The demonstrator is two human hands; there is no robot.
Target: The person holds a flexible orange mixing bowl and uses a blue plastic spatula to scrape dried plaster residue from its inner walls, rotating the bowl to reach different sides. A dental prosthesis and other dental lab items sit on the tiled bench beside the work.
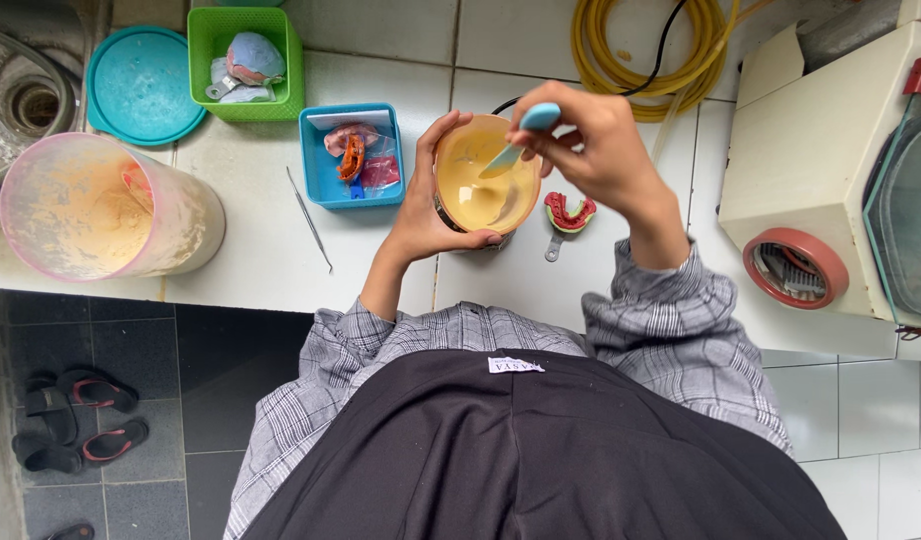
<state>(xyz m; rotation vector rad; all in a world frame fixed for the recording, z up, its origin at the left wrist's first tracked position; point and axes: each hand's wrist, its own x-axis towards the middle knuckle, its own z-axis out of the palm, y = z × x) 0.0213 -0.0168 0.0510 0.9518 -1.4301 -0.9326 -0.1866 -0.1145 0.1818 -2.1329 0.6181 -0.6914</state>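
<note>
At the centre of the frame, over the white tiled table (251,250), the left hand (426,205) is curled around the side of a flexible orange mixing bowl (486,180), thumb on the near rim and fingers wrapped over the far rim, holding it tilted toward the camera. Just right of it, the right hand (601,145) is closed around the pale blue handle of a spatula (519,140) — its blade dips into the bowl, where a smear of pale paste shows on the inner wall. Directly below the right hand, lying on the table, is a red and green dental tray (569,215) with a metal handle. Left of the bowl sits a small blue basket (353,157) holding pink and orange casts, and a thin metal instrument (309,218) lies beside it. Further toward the upper left stand a green basket (246,62), a teal lid (141,85) and a large pink-rimmed tub (101,210) — dusted with powder. Coiled yellow hose (641,50) lies at the top, and a cream machine (831,170) fills the right edge.
</note>
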